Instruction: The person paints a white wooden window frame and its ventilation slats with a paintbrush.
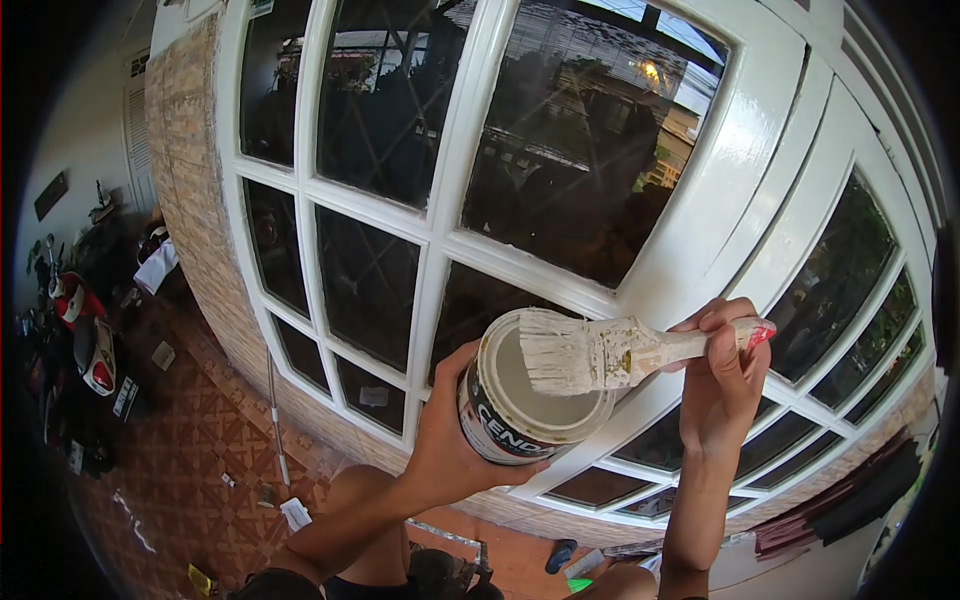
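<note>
My left hand (440, 440) is wrapped round a paint can (510, 430) with a dark label, held up in front of a white-framed window. Whitish paint shows inside the can and on its rim. In my right hand (725, 365) is the handle of a wide paintbrush (610, 352), its fingers closed round it. The paint-crusted bristles point left and lie over the can's opening; whether they touch the rim I cannot tell. Behind both hands stand the white window frame (450, 200) and its dark glass panes.
A white door (810, 220) with panes is at the right. A stone-tiled wall (185, 150) runs along the left. Below are a patterned tile floor (190, 450), a pole (275, 420) and a dark shoe (561, 555). A red motorcycle (85, 320) stands far left.
</note>
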The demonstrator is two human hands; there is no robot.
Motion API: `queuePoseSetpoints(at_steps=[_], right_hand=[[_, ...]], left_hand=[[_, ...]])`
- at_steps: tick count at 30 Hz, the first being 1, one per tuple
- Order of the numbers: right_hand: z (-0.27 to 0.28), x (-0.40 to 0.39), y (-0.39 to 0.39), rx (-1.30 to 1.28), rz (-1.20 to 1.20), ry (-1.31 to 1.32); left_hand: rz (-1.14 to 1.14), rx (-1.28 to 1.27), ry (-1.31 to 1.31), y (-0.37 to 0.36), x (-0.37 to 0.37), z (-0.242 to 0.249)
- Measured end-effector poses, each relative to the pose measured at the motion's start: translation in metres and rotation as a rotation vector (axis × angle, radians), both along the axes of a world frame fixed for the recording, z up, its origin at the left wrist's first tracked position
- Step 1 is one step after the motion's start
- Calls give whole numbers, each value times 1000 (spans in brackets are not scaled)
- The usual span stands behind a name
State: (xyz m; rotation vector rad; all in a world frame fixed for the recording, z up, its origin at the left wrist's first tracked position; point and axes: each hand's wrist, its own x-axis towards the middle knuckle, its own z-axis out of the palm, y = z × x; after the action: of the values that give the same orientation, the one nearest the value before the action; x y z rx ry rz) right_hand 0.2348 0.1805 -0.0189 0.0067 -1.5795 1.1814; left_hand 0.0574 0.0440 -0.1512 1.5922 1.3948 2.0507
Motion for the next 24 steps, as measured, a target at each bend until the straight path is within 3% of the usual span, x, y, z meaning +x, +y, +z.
queuePoseSetpoints(at_steps=[5, 10, 14, 24], right_hand=[[-11, -5, -11, -213, 51, 153], [-8, -10, -18, -193, 2, 314], [9, -12, -18, -320, 31, 380], [103, -56, 5, 145, -119, 630]], left_hand=[[-32, 16, -67, 3, 1, -3], [-45, -48, -94, -3, 2, 22], [-14, -47, -58, -2, -1, 48], [-208, 56, -113, 30, -33, 119]])
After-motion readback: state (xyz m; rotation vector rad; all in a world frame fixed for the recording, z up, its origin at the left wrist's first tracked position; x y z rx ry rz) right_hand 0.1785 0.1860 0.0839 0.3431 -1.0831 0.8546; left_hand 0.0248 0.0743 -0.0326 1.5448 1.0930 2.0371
